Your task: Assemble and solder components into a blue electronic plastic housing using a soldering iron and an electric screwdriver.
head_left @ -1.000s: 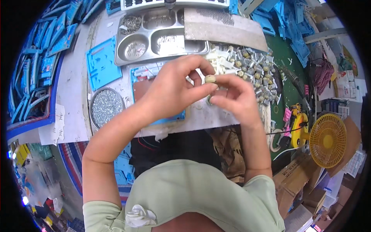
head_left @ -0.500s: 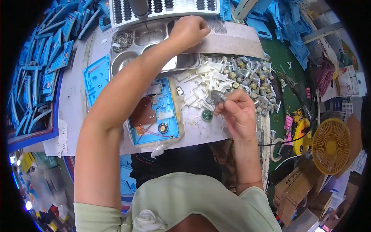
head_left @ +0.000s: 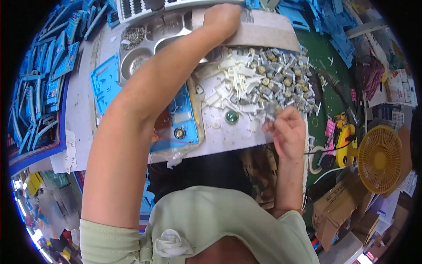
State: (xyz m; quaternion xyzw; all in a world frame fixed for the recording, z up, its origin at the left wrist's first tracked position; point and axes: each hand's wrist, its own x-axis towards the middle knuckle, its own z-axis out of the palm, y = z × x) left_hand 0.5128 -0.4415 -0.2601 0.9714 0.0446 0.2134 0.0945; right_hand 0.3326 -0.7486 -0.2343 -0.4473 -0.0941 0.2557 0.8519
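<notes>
My right hand is raised over the table's near right part, thumb and fingers pinching a small grey motor, blurred by motion. Just beyond it lies a heap of small metal motors mixed with white plastic parts. Far off, my left hand is curled over a pale board, beside a patch of tiny grey parts. Its fingertips are hidden, and what they hold does not show. Under my left forearm sits an opened blue plastic casing with a round speaker, partly covered.
A steel compartment tray with screws stands at the far left, a power screwdriver above it. A green round container sits near the casing. Blue casings pile up at left. A yellow fan stands at right.
My left hand has moved farther away across the board. My right hand has shifted right with the motor. The view has tilted slightly, moving the table contents upward.
</notes>
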